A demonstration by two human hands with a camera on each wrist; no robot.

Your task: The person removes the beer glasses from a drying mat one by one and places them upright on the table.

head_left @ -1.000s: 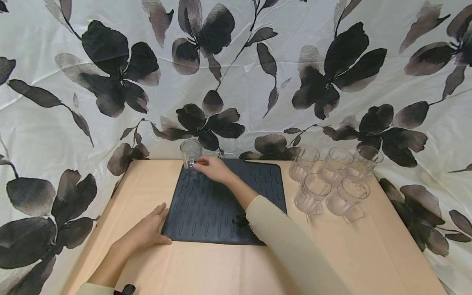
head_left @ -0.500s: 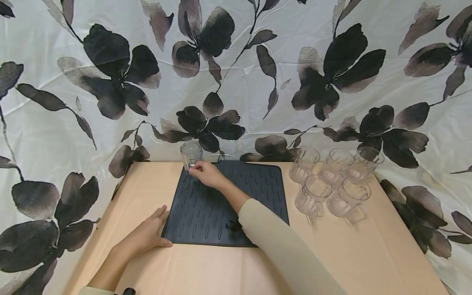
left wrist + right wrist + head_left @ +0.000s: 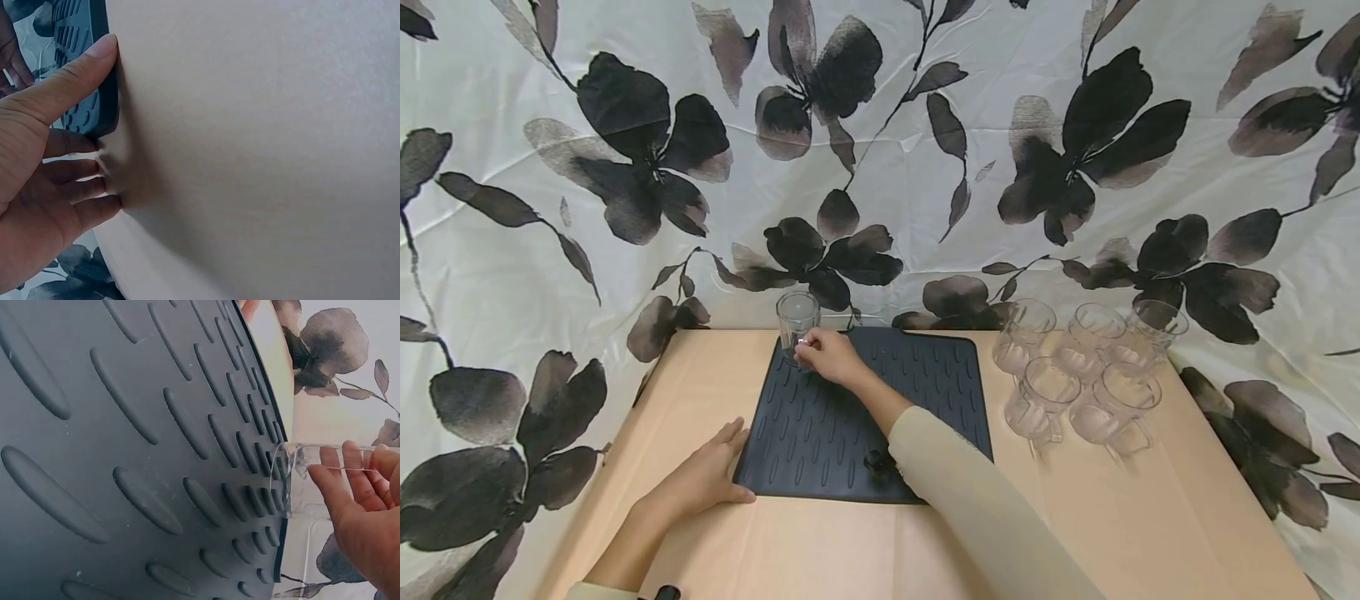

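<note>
A clear glass mug (image 3: 793, 317) stands at the far left corner of a dark ribbed mat (image 3: 805, 433). My right hand (image 3: 832, 357) pinches the mug's handle between thumb and fingers; in the right wrist view the mug's round end (image 3: 279, 481) sits right at the mat's surface. My left hand (image 3: 700, 475) rests at the mat's near left corner with its fingers extended. In the left wrist view the left thumb (image 3: 81, 69) lies along the mat's front edge, and the other fingertips touch the table by its side edge.
Several more clear glass mugs (image 3: 1052, 383) stand in a group on the table (image 3: 820, 550), right of the mat. A white cloth (image 3: 940, 167) with dark flowers hangs behind the table and down both sides.
My right forearm has shifted slightly to the left over the mat, still with the mug's handle between the fingers. My left hand stays at the mat's corner. The head view has moved a little.
</note>
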